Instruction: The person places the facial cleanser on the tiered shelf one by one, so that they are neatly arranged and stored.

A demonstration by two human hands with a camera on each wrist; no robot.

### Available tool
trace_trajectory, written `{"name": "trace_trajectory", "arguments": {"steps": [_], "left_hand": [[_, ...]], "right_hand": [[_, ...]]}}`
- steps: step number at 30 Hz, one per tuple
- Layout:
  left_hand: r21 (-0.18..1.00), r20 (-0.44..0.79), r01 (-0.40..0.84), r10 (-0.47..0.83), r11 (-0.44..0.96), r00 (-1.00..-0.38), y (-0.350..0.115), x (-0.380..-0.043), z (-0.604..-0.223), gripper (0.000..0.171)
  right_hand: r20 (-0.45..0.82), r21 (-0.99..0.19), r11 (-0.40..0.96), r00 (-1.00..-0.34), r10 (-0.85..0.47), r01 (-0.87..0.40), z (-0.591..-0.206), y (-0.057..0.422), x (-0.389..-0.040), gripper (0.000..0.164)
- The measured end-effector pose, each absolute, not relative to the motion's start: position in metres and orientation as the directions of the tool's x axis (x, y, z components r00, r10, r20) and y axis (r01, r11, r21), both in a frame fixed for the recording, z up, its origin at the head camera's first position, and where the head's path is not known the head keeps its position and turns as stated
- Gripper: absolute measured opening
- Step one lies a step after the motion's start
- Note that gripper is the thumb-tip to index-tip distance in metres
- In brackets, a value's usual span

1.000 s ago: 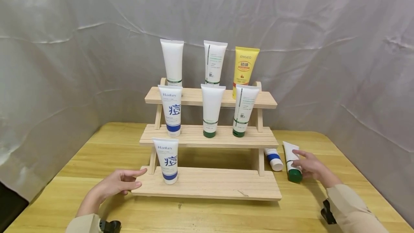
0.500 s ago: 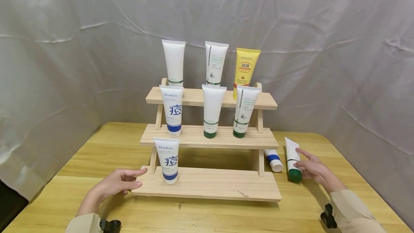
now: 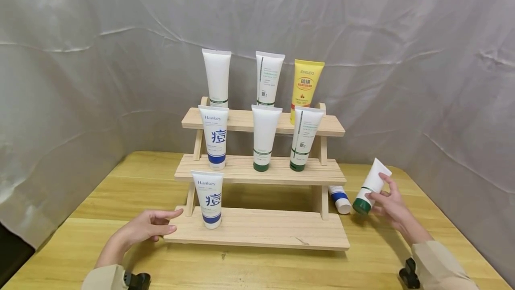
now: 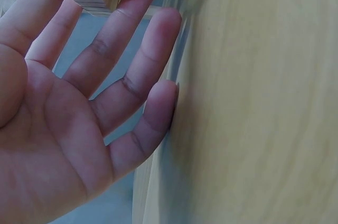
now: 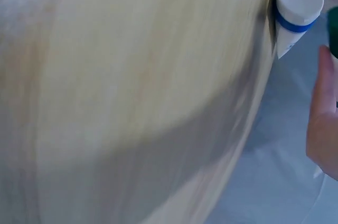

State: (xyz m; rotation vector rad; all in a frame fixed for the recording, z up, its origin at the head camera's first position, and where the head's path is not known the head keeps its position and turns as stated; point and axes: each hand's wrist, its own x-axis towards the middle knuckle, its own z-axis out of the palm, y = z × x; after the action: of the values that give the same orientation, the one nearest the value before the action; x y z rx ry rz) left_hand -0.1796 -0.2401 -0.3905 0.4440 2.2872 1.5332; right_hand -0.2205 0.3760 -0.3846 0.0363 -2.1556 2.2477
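Observation:
At the left end of the stepped wooden display stand (image 3: 257, 229), my left hand (image 3: 141, 229) pinches the bottom shelf's corner, its lower fingers loosely extended in the left wrist view. On the right, my right hand (image 3: 392, 207) grips a white squeeze tube (image 3: 372, 182) with a green cap between thumb and fingers. The tube leans, cap down and to the left. In the right wrist view only part of this hand and the green cap (image 5: 334, 31) show at the right edge. Another white squeeze tube (image 3: 339, 198) with a blue band lies beside the stand, partly hidden by it.
A blue-and-white Hankey tube (image 3: 209, 200) stands at the bottom shelf's left. Three tubes, including a green-capped white tube (image 3: 265, 136), stand on the middle shelf. The top shelf bears two white tubes and a yellow tube (image 3: 306, 86). A grey cloth (image 3: 257, 13) hangs behind.
My right hand has tilted the green-capped tube, its crimped end going up and right and its cap slightly left and up. The left hand has stayed at the shelf's end.

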Motion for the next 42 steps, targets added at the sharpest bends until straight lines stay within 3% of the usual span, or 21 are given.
{"name": "trace_trajectory", "arguments": {"steps": [5, 10, 17, 24, 32, 42], "left_hand": [[0.928, -0.114, 0.063, 0.440, 0.368, -0.891, -0.239, -0.179, -0.390, 0.056], [0.926, -0.111, 0.069, 0.442, 0.371, -0.890, -0.239, -0.180, -0.389, 0.055], [0.931, -0.106, 0.070, 0.449, 0.359, -0.887, -0.239, -0.180, -0.389, 0.055], [0.931, -0.104, 0.076, 0.458, 0.358, -0.883, -0.240, -0.180, -0.389, 0.055], [0.930, -0.094, 0.087, 0.460, 0.358, -0.883, -0.240, -0.180, -0.390, 0.054], [0.928, -0.100, 0.083, 0.458, 0.363, -0.883, -0.242, -0.181, -0.391, 0.055]], "right_hand": [[0.151, -0.986, -0.061, -0.986, 0.065, -0.155, -0.413, 0.396, -0.241, 0.079], [0.322, -0.947, 0.022, -0.939, 0.123, -0.322, -0.429, 0.396, -0.244, 0.087], [0.485, -0.874, 0.029, -0.872, 0.059, -0.484, -0.387, 0.351, -0.204, 0.082], [0.484, -0.874, 0.078, -0.872, 0.067, -0.479, -0.355, 0.317, -0.174, 0.071], [0.511, -0.858, 0.109, -0.857, 0.068, -0.503, -0.346, 0.302, -0.163, 0.060], [0.632, -0.774, -0.036, -0.775, 0.018, -0.632, -0.343, 0.277, -0.159, 0.065]]}}
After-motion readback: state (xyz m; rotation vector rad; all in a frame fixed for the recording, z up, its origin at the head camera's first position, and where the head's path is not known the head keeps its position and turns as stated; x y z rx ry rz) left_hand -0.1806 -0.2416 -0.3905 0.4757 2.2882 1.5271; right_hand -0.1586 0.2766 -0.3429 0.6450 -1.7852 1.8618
